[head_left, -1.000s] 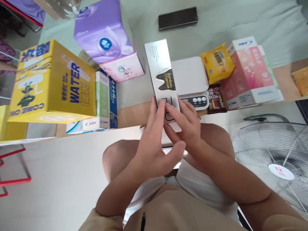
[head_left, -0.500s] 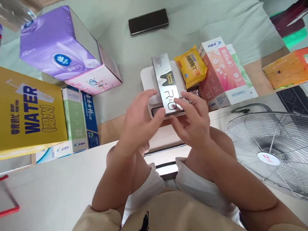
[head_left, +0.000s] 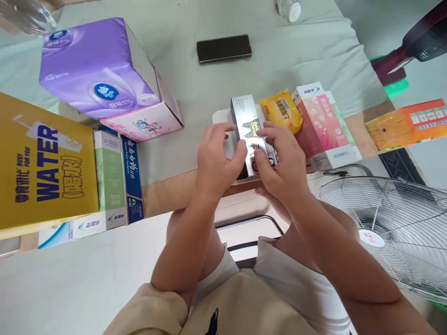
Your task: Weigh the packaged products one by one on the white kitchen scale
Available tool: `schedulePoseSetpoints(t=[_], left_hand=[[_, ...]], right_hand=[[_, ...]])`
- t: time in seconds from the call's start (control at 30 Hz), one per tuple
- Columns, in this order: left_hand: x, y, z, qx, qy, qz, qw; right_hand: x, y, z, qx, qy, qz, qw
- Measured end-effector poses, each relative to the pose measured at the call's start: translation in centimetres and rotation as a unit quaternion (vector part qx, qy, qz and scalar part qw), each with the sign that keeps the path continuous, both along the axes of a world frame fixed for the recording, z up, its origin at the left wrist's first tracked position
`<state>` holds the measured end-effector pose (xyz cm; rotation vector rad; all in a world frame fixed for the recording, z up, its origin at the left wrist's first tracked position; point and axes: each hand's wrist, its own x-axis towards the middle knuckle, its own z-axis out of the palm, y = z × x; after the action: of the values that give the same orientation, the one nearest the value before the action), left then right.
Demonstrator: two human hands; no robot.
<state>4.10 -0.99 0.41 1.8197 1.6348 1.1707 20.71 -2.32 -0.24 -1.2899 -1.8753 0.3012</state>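
Note:
A silver toothpaste box (head_left: pixel 244 111) marked "Bamboo Charcoal" lies lengthwise on a white flat device (head_left: pixel 223 116) that looks like a kitchen scale. My left hand (head_left: pixel 218 160) is open at the box's left side, its thumb close to the edge and its fingers curved over the white device. On the other side my right hand (head_left: pixel 284 158) is open too, fingers apart, with the thumb over the near end of the box. Whether either hand touches it, I cannot tell. A yellow snack packet (head_left: pixel 282 111) lies just beyond my right fingers. The hands partly hide the device's near end.
To the right stands a pink-and-white box (head_left: pixel 326 125), with an orange packet (head_left: pixel 405 125) farther out. A phone (head_left: pixel 224 49) lies at the back. At left are a purple tissue pack (head_left: pixel 94 70), a yellow box (head_left: pixel 45 163) and a blue toothpaste box (head_left: pixel 132 177). A fan (head_left: pixel 380 232) stands lower right.
My left hand has come closer to the toothpaste box, and my right thumb now lies over its near end. The camera view has shifted slightly. The box still lies on the white device.

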Motion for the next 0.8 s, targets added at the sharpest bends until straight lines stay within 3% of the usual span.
schedulePoseSetpoints(t=[0.1, 0.2, 0.33, 0.53, 0.67, 0.8], left_hand=[[-0.5, 0.4, -0.4, -0.021, 0.034, 0.040, 0.998], [-0.9, 0.6, -0.7, -0.024, 0.077, 0.031, 0.996], [-0.8, 0.6, -1.1, -0.028, 0.108, 0.013, 0.994], [-0.7, 0.3, -1.2, 0.046, 0.088, 0.000, 0.995], [0.1, -0.7, -0.3, 0.111, 0.022, -0.008, 0.994], [1.5, -2.4, 0.1, 0.174, -0.004, -0.034, 0.984]], right_hand=[[-0.7, 0.2, -0.6, 0.003, 0.041, 0.009, 0.999], [-0.9, -0.5, -1.0, -0.041, 0.081, 0.019, 0.996], [-1.2, -1.2, -0.8, -0.095, 0.056, 0.046, 0.993], [-1.8, -1.4, -0.4, -0.043, 0.031, 0.035, 0.998], [-1.1, -1.8, 1.3, -0.002, 0.080, 0.032, 0.996], [1.1, -2.4, 3.9, -0.021, 0.188, 0.051, 0.981]])
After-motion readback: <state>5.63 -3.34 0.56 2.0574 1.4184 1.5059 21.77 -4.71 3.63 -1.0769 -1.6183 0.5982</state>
